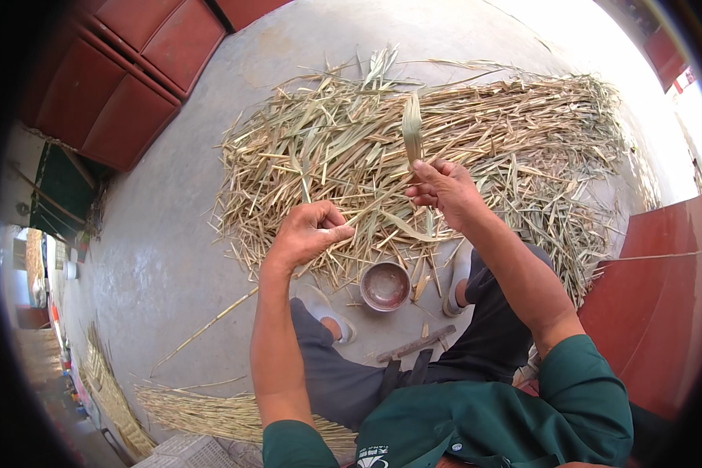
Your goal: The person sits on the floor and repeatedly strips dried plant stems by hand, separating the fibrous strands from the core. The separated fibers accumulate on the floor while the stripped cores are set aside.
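Observation:
My left hand [313, 233] pinches a long dry reed stalk [210, 324]. Its thin end runs down to the floor at the lower left, and the other part slants up toward my right hand [444, 190]. Between the thumb and forefinger of that right hand stands a broad, dry, pale green leaf [412, 126], pointing away from me. Whether the leaf is still joined to the stalk I cannot tell. Below both hands spreads a thick heap of dry reed stalks and leaves [351, 146]. A round metal bowl [386, 286] sits on the floor between my feet.
A dark bar-shaped piece [415, 344] lies on the concrete floor [169, 234] near my lap. A bundle of bare stalks [205, 409] rests at lower left, beside a woven mat [114, 392]. Dark red panels stand upper left [134, 117] and right [661, 298].

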The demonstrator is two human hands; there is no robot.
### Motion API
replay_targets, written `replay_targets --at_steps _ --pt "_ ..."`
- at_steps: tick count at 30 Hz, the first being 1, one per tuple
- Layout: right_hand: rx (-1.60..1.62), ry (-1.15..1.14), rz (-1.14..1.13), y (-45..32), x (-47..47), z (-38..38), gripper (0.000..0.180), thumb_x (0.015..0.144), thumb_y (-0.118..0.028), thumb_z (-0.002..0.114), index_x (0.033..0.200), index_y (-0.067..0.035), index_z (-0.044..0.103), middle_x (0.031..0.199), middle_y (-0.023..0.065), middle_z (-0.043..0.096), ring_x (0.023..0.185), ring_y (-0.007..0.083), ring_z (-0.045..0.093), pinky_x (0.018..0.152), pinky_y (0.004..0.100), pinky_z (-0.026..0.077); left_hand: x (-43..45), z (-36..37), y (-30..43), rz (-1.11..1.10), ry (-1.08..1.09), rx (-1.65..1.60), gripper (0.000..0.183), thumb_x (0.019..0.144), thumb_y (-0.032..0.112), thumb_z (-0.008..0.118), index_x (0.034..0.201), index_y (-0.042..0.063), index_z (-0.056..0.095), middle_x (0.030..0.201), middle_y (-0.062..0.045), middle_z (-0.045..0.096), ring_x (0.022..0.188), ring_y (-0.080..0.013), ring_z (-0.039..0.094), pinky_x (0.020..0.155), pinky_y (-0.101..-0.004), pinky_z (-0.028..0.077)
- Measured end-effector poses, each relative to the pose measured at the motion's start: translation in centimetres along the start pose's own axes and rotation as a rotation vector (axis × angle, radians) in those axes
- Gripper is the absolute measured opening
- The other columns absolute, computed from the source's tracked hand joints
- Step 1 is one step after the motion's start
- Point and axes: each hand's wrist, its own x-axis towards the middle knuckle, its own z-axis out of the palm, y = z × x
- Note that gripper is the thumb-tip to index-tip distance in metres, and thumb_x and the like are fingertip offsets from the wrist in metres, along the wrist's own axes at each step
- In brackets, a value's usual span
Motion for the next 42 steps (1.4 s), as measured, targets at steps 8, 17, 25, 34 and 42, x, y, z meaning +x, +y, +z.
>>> replay_targets --at_steps 8,17,25,34,42 --pt "-0.079 -0.025 0.005 -0.3 -0.2 0.1 0.025 0.097 -0.024 0.067 0.104 -0.001 0.061 0.09 0.008 0.069 0.078 0.0155 0.071 0.063 0.0269 0.058 0.8 3.4 -1.3 -0.005 0.001 -0.155 0.017 0.087 0.015 0.078 0.087 0.001 0.068 0.077 0.0 0.067 0.067 -0.0058 0.059 0.061 -0.0224 0.048" --pt "-0.118 -0.14 -0.094 1.1 0.1 0.1 0.025 0.098 -0.026 0.065 0.102 -0.001 0.064 0.086 0.0087 0.071 0.071 0.0166 0.071 0.062 0.0281 0.057 1.6 7.9 -0.3 0.111 0.307 -0.343 0.014 0.09 0.012 0.075 0.092 -0.001 0.07 0.082 -0.006 0.073 0.073 -0.0096 0.068 0.067 -0.024 0.054" --pt "-0.175 0.007 -0.021 1.3 0.7 -0.2 0.024 0.102 -0.024 0.059 0.097 0.0 0.062 0.086 0.01 0.07 0.072 0.0165 0.07 0.062 0.0283 0.058 1.2 4.8 0.0 0.208 0.595 -0.408 0.017 0.09 0.015 0.077 0.091 0.0 0.068 0.08 -0.005 0.072 0.069 -0.0074 0.064 0.064 -0.0217 0.051" --pt "-0.231 0.013 -0.148 1.0 0.9 -2.0 0.03 0.099 -0.026 0.06 0.097 0.004 0.062 0.086 0.0135 0.069 0.073 0.0181 0.07 0.062 0.0301 0.058 -0.7 -3.6 -2.2 0.215 0.591 -0.976 0.022 0.09 0.021 0.077 0.093 0.003 0.065 0.079 -0.004 0.069 0.058 -0.0036 0.054 0.053 -0.0162 0.043" --pt "-0.146 -0.086 -0.15 1.1 -0.4 0.4 0.026 0.099 -0.027 0.064 0.097 -0.001 0.061 0.085 0.0099 0.069 0.07 0.0143 0.069 0.061 0.0271 0.058 2.0 1.5 -1.9 0.331 0.405 0.098 0.023 0.088 0.022 0.075 0.098 0.003 0.068 0.084 -0.009 0.071 0.07 -0.0209 0.067 0.063 -0.0346 0.051"
